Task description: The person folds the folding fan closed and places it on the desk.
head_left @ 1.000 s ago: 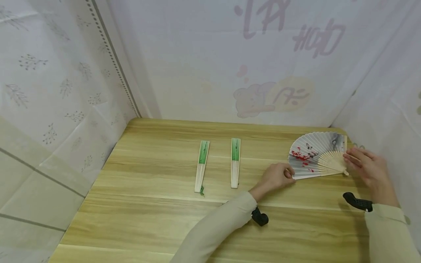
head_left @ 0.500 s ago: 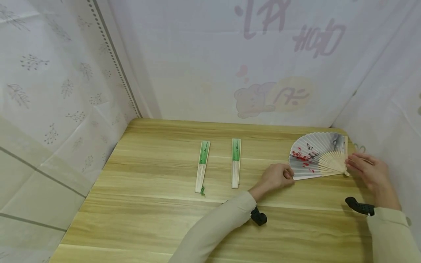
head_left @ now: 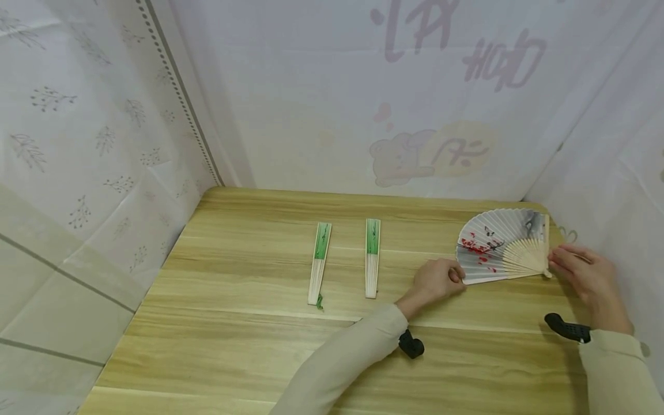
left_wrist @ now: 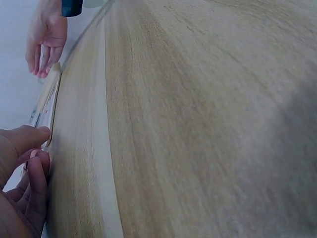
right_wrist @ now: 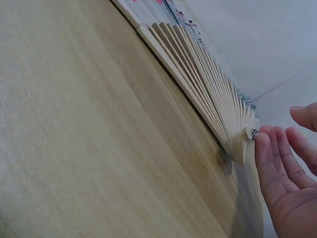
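Observation:
A folding fan (head_left: 479,242) lies spread on the right of the table, its grey-white leaf painted with red blossoms and its pale ribs bare. My left hand (head_left: 436,279) pinches the lower left corner of the leaf between thumb and curled fingers. In the left wrist view, that thumb (left_wrist: 34,135) lies over the fan's outer edge. Beside the right guard stick and pivot is my right hand (head_left: 588,276). The right wrist view shows its fingers (right_wrist: 277,168) fairly straight, tips right by the pivot, with the thumb held apart.
Two folded green fans (head_left: 319,264) (head_left: 372,258) lie side by side on the wooden table (head_left: 233,346), the left one with a green tassel. Printed cloth (head_left: 311,115) hangs behind and on both sides. Black wrist mounts (head_left: 568,328) stick out from both sleeves.
My right hand has moved slightly right and toward me along the fan's right edge. The left hand stays at the leaf's corner, and the spread fan looks nearly the same.

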`<action>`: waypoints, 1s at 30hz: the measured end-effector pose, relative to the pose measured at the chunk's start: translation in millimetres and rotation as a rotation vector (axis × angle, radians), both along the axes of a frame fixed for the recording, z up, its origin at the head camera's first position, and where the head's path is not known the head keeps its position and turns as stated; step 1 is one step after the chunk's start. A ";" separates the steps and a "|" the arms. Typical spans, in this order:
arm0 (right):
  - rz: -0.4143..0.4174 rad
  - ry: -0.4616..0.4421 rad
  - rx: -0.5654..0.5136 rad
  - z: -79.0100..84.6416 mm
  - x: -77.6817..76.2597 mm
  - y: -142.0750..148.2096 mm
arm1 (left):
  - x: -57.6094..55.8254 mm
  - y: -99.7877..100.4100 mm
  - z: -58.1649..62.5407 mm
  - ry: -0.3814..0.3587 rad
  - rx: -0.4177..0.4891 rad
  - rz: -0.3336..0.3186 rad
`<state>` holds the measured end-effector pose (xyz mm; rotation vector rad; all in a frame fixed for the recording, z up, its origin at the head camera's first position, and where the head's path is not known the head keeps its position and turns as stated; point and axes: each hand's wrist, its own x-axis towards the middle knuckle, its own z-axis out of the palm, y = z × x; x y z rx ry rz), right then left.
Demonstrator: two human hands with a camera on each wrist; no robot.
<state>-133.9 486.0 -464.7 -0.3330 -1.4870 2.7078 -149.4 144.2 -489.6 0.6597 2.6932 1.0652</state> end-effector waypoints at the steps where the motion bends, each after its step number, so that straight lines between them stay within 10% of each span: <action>1: 0.003 0.000 0.001 -0.1 0.3 -0.1 | 0.2 0.6 0.2 0.004 -0.010 0.003; 30: 0.235 -0.087 0.203 -7.6 4.1 17.3 | 0.3 6.5 1.6 0.013 -0.067 0.058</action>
